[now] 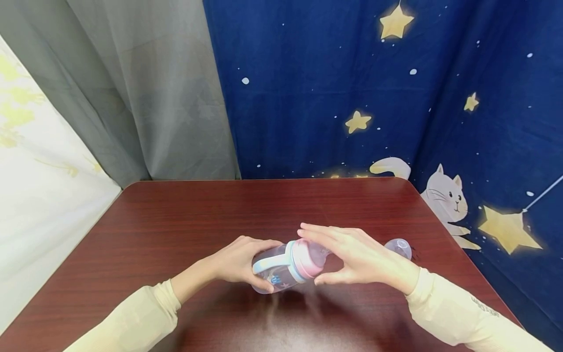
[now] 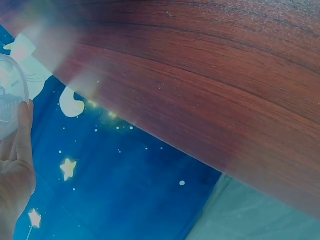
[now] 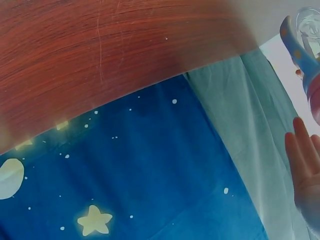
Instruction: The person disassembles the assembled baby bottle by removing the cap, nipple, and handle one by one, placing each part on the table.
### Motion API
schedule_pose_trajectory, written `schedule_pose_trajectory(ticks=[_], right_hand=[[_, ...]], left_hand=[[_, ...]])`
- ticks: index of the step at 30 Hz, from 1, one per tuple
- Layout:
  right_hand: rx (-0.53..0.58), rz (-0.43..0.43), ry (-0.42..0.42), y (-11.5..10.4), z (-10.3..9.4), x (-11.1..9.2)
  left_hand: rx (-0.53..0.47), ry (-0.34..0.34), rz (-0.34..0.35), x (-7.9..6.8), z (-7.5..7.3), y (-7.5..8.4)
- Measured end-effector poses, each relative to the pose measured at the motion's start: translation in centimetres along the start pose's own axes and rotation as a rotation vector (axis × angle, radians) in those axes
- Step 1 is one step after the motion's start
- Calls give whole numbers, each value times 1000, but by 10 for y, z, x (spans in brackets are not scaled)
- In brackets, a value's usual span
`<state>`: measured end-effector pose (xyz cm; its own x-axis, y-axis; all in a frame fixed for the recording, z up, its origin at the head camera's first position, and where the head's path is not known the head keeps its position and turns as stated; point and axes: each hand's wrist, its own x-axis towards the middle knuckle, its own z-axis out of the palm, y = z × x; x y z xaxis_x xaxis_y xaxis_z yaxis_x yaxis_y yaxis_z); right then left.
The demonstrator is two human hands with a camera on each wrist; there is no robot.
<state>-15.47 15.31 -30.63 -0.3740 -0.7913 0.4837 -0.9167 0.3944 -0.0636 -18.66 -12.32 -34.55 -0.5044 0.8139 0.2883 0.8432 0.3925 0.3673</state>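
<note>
Left fingers (image 1: 266,243) grasp a clear, cylindrical bottle (image 1: 288,266) (smooth pink collar (image 1: 307,259)); right fingers (image 1: 321,237) extend, released.

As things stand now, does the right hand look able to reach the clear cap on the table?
Probably yes: the right hand seems to grip nothing, and no object visibly blocks the clear cap close by. It would likely need to draw back from the bottle first.

Room lies beyond the bottle (image 1: 293,263); a transparent cap (image 1: 399,247) obstructs the right.
</note>
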Motion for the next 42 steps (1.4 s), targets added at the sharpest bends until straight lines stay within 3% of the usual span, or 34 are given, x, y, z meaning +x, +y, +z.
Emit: schedule_pose_trajectory(ticks=[13,23,33,42], right_hand=[[-47,103,16,-2,1,1],[0,102,-23,-2,3,4],[44,9,-31,-1,1,5],[6,-66,-24,0,0,3]], left_hand=[[-11,-7,-4,2,-2,2],[-11,-6,4,1,-1,1],[-14,-13,-3,1,-1,0],[-1,-4,1,-1,1,-2]])
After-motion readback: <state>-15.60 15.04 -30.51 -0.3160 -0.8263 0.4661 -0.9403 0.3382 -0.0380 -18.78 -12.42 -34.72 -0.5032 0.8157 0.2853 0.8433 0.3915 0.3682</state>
